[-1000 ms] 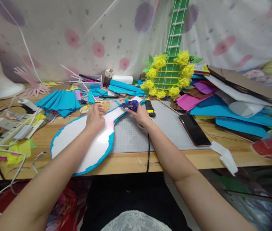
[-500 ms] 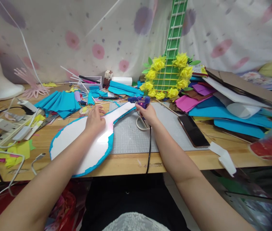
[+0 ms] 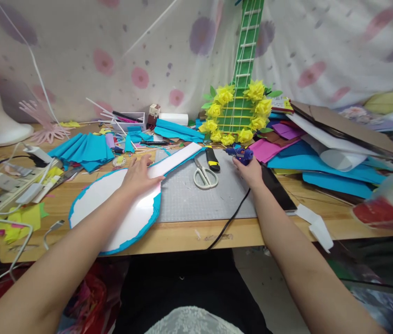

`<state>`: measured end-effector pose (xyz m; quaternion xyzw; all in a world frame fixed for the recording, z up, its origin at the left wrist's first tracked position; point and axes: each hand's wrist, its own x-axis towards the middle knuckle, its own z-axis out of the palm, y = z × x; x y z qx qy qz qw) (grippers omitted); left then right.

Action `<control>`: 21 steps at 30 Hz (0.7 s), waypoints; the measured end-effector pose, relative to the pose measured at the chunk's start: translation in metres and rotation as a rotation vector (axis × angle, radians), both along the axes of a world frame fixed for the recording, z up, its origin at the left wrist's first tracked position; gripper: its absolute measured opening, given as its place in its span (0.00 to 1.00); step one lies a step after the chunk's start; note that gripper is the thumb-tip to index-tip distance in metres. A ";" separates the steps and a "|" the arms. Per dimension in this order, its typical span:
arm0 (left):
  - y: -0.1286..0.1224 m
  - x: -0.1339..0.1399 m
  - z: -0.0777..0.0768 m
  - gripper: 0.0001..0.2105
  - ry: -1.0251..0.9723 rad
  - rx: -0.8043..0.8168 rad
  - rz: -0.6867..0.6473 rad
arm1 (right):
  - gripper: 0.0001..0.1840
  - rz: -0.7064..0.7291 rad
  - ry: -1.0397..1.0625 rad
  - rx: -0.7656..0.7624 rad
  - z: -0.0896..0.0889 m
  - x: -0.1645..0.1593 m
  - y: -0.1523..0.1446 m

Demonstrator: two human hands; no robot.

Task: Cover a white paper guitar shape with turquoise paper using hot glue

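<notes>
A white guitar-shaped board with blue paper around its edge lies on the table, its neck pointing up and right over the grey cutting mat. My left hand rests on it where the neck meets the body, thumb and fingers spread. In my right hand is a blue glue gun, held over the mat's right side with its nozzle pointing left. Its black cord runs down over the table edge. Between the neck and the gun lie scissors and a black-and-yellow utility knife.
A green guitar with yellow paper flowers stands at the back. A phone lies beside my right wrist. Coloured paper and cardboard are piled at right. Blue crepe paper and a power strip with cables lie at left.
My right hand has carried the glue gun rightward, away from the board's neck, uncovering the scissors and utility knife. My left hand stays at the neck's base, its thumb now spread wider.
</notes>
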<state>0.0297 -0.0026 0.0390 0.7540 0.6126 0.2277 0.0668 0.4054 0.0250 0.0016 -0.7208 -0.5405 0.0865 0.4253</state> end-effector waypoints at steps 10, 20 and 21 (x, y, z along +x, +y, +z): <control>0.002 -0.003 -0.004 0.40 0.005 -0.026 -0.023 | 0.28 -0.176 -0.215 0.263 0.029 -0.027 -0.014; 0.000 -0.001 -0.005 0.40 -0.021 0.014 0.010 | 0.29 0.859 -0.278 0.126 0.046 -0.182 0.010; 0.000 -0.001 -0.005 0.39 -0.024 0.019 0.006 | 0.30 0.924 -0.297 0.103 0.044 -0.194 0.016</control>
